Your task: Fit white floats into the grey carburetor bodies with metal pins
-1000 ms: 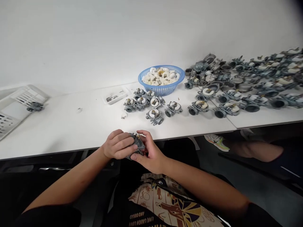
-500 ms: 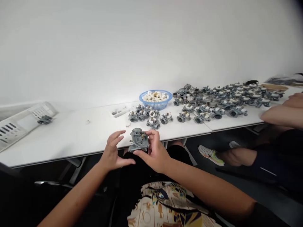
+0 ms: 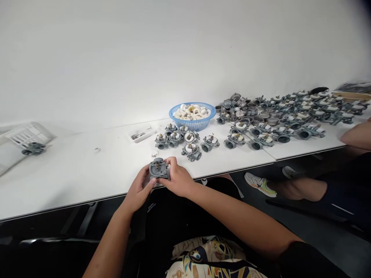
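A grey metal carburetor body [image 3: 158, 168] is held at the table's front edge, its open bowl side facing up with a brass piece in the middle. My left hand [image 3: 139, 189] grips it from the left, thumb on the near edge. From the right, my right hand [image 3: 178, 179] closes on its other side. No white ring shows in this body. Just beyond it lies a small white and metal piece [image 3: 155, 155]. Several carburetors with white floats [image 3: 191, 150] stand behind and to the right of my hands.
A blue basket [image 3: 193, 125] of white floats stands near the wall. Beside it lies a small white tray [image 3: 142, 135] with metal parts. Many carburetors [image 3: 292, 116] cover the right side. One carburetor [image 3: 33, 148] rests by a white rack [image 3: 27, 133] at left. Another person's arm [image 3: 358, 137] is at right.
My left hand, apart from the carburetor with spread fingers before, has closed on its left side. The carburetor has turned and is more level. The view has shifted slightly.
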Demonstrator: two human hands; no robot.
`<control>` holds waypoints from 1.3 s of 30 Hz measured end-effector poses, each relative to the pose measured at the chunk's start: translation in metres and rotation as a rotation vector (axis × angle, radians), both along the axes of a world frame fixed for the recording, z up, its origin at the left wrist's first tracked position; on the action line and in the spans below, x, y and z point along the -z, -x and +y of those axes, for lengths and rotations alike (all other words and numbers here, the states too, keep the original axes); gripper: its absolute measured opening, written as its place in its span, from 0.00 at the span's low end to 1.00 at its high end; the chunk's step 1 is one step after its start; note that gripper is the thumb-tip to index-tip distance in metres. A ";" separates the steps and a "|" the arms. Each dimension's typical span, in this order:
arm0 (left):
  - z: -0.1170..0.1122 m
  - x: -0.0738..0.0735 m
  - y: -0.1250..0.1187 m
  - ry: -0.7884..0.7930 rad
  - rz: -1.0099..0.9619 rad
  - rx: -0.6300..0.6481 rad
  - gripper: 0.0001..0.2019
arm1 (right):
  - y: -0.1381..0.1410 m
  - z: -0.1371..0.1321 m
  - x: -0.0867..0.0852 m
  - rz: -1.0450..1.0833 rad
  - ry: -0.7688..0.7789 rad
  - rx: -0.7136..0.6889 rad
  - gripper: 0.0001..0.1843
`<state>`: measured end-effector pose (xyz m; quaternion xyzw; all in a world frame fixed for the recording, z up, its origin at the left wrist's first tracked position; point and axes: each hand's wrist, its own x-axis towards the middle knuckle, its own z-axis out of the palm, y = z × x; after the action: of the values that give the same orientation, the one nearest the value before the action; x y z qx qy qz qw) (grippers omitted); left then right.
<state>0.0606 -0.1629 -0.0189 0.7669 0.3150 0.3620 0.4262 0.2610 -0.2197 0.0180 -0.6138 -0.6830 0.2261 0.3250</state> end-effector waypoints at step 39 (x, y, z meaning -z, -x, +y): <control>0.008 -0.002 -0.004 -0.059 -0.079 -0.115 0.35 | -0.019 0.018 0.018 0.302 -0.064 -0.218 0.32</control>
<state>0.0651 -0.1550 -0.0171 0.7451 0.3306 0.4249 0.3938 0.2799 -0.2017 0.0003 -0.4847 -0.6956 0.3278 0.4169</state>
